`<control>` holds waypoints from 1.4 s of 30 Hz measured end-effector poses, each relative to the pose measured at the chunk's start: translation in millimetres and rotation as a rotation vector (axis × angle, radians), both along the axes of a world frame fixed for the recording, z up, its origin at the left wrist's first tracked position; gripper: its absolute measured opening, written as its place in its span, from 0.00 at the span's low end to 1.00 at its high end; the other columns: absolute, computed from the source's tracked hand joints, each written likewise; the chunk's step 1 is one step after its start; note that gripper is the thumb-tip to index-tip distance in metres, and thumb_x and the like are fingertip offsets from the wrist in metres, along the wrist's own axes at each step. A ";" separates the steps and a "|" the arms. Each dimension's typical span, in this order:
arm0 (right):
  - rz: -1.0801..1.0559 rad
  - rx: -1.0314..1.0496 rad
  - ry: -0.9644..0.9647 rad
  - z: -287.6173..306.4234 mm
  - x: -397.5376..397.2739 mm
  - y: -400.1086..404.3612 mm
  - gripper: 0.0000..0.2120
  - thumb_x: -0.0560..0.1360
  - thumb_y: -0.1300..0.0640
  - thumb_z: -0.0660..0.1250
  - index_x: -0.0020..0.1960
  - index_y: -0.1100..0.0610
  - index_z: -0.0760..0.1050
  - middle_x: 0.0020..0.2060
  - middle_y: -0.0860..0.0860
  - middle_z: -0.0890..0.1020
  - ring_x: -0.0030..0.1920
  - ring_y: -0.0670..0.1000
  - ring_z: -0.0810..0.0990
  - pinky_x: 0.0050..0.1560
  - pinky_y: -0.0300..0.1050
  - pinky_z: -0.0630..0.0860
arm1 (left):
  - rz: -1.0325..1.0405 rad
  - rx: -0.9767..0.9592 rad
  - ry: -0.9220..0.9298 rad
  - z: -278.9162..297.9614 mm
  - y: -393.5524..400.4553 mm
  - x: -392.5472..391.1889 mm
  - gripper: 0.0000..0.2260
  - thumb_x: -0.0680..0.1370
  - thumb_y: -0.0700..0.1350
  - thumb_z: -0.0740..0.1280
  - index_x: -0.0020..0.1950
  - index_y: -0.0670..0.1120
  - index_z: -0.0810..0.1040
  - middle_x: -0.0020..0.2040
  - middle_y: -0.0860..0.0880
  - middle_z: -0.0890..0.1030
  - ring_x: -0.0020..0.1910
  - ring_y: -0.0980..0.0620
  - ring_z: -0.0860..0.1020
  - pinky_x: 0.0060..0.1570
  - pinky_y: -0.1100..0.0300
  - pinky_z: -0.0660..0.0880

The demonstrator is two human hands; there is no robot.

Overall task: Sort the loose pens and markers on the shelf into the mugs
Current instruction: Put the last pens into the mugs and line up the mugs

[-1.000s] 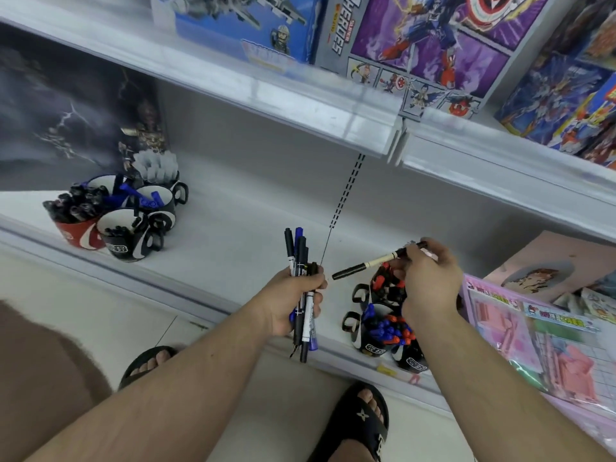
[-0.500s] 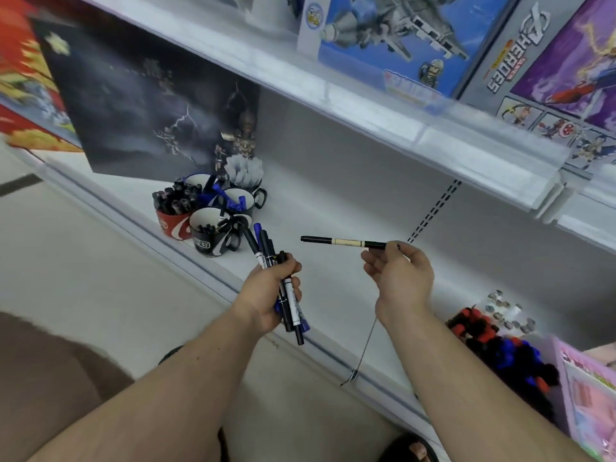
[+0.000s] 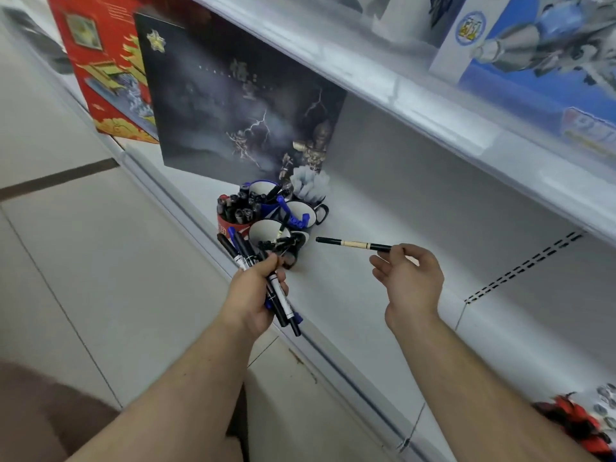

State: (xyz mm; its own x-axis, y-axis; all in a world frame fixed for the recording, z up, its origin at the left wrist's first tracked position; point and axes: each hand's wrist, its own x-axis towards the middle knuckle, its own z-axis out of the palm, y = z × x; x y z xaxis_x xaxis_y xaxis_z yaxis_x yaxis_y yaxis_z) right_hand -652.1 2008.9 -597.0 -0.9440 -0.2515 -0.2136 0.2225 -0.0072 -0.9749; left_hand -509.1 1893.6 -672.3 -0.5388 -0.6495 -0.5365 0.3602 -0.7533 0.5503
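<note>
My right hand (image 3: 408, 285) pinched a slim black pen with a cream band (image 3: 353, 244) by its tail, tip aimed left toward the cluster of ceramic mugs (image 3: 276, 221) on the white metal shelf (image 3: 383, 315). My left hand (image 3: 256, 291) gripped a bundle of black and blue markers (image 3: 266, 281) just beside the nearest mug. I judged this the drop-in step: next, tilt the pen upright over a mug holding its kind.

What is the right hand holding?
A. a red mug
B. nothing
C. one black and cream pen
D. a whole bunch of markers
C: the right hand pinches a single black and cream pen by its end, while the bunch of markers is in the left hand.
</note>
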 end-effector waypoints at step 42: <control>0.675 0.696 0.432 49.7 6.9 85.9 0.08 0.68 0.46 0.76 0.37 0.49 0.83 0.31 0.50 0.80 0.34 0.51 0.80 0.42 0.49 0.79 | -0.934 -0.188 0.357 48.5 92.5 -37.0 0.10 0.71 0.34 0.66 0.51 0.42 0.79 0.38 0.47 0.81 0.31 0.54 0.75 0.33 0.61 0.74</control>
State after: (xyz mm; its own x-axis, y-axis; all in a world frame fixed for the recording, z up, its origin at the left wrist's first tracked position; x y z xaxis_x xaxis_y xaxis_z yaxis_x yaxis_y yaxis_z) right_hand -645.2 2094.8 -547.3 -0.6847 -0.7032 -0.1917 -0.3946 0.5788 -0.7137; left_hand -546.1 1986.1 -623.8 -0.9825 0.0559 -0.1777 -0.1617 -0.7294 0.6647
